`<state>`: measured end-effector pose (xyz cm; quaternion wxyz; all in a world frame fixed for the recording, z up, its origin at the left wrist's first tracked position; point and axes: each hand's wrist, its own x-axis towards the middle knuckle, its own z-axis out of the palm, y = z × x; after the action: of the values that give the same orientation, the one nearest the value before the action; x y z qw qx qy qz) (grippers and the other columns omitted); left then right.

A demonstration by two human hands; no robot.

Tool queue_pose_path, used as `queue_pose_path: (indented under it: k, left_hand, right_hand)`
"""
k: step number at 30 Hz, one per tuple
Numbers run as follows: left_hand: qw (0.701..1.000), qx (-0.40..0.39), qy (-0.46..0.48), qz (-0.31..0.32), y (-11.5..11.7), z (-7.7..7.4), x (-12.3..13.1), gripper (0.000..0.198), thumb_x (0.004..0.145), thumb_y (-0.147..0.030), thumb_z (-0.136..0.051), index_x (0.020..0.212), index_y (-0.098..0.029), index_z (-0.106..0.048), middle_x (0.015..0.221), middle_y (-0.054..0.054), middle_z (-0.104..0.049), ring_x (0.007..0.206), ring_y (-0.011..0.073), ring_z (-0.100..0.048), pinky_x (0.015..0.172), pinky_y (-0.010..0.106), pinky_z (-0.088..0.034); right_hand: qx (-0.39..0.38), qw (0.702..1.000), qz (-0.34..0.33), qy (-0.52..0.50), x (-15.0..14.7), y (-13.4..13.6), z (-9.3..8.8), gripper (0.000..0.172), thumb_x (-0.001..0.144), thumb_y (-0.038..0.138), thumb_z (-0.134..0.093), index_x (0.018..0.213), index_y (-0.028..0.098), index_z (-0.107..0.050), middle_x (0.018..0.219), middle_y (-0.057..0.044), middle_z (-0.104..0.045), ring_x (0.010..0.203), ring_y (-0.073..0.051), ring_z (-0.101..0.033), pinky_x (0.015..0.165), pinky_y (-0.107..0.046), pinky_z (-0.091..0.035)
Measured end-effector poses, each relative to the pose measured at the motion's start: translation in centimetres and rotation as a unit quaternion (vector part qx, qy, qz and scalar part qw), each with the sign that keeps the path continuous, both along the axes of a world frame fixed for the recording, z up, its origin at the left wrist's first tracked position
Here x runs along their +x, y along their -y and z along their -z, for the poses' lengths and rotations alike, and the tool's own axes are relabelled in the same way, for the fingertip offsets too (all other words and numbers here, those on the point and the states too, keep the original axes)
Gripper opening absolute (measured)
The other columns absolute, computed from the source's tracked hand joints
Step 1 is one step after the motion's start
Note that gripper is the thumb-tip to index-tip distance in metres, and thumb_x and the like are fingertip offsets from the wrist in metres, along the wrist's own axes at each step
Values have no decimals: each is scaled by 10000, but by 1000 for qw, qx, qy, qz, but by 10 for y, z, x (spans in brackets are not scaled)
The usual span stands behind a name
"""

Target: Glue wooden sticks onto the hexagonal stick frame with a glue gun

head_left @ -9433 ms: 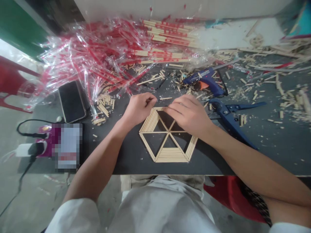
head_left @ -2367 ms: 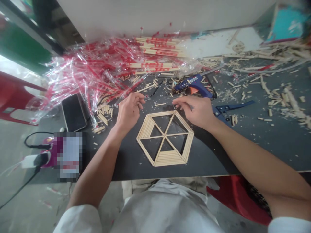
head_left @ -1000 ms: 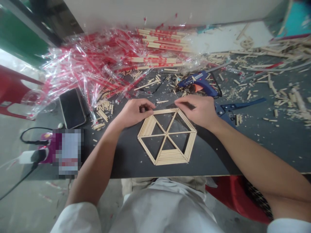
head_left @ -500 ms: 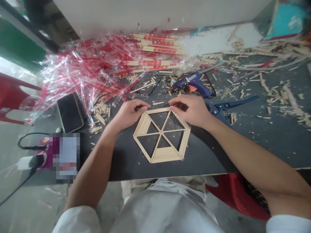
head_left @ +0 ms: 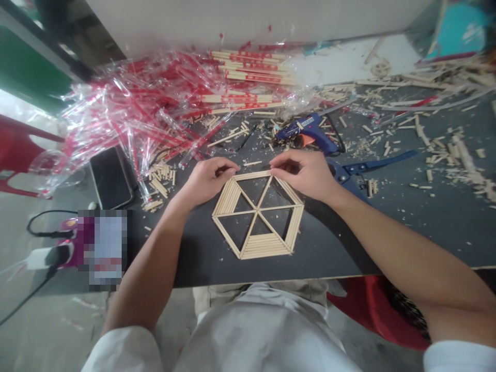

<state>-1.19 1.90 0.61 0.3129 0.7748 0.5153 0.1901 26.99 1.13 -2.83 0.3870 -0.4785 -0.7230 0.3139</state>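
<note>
A hexagonal frame [head_left: 269,250] of pale cut chopsticks lies flat on the dark table [head_left: 201,268], with spokes meeting at its middle. Some of its sections hold several rows of sticks; others show fewer. At the far left corner my left hand [head_left: 211,178] has thumb and fingers closed on the end of the far edge. My right hand [head_left: 304,173] pinches the far right corner in the same way. The fingertips partly hide both corners. Just beyond the frame lies a small loose stick [head_left: 252,163].
A blue glue gun [head_left: 306,129] and a blue-handled cutter [head_left: 360,169] lie beyond my right hand. Red-and-clear wrappers [head_left: 127,108] and wrapped chopsticks [head_left: 251,70] are heaped at the back. A phone [head_left: 111,178] lies left; stick offcuts [head_left: 453,155] cover the right.
Both hands stay at the far corners of the frame, almost still. The view has shifted very slightly; nothing was picked up or let go.
</note>
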Motion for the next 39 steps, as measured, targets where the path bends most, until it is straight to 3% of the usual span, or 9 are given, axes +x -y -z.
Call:
queue_pose_path:
  k: [8,20,23,30,34,39]
  left_hand:
    - [1000,1,4,-2,0,0,0,288,973,-353,-600,1066,-202,-827,1007,47,-828,824,168,-689,804,279,-520]
    - [1000,6,19,7,-2,13,-10,313,988,-379,-583,1085,-194,-816,1057,55,-831,834,158,-697,760,271,-491]
    - [1000,3,28,5,-2,15,-10,320,998,-368,-567,1102,-184,-808,997,58,-823,760,140,-676,715,260,-491]
    - [969,63,161,-174,3,11,-1,383,1057,-523,-537,1084,-200,-742,816,36,-773,552,106,-596,539,249,-457]
    - [961,96,171,-193,4,10,0,444,1081,-618,-478,1061,-229,-691,811,32,-750,554,111,-629,537,264,-472]
    - [968,100,122,-196,3,13,-3,440,1098,-633,-429,1175,-259,-648,765,30,-711,624,142,-677,562,277,-495]
  right_hand:
    - [14,1000,0,5,1,0,2,186,866,408,-819,898,226,-802,857,-50,-813,699,-192,-715,685,-349,-606]
    - [32,997,5,72,8,0,7,97,940,333,-760,945,257,-820,984,-30,-848,827,-204,-785,791,-346,-625]
    - [53,996,10,76,8,0,4,126,971,290,-694,985,259,-816,983,-23,-849,818,-197,-784,791,-342,-620]
    - [120,989,19,87,6,3,-1,155,944,210,-587,973,250,-734,861,-23,-795,711,-179,-718,712,-318,-581]
    - [111,988,23,104,8,4,-2,116,938,234,-552,971,259,-660,744,-5,-710,552,-158,-589,614,-316,-518]
    - [109,986,17,122,12,2,-1,161,978,231,-498,1000,252,-655,685,0,-675,521,-159,-584,610,-319,-508]
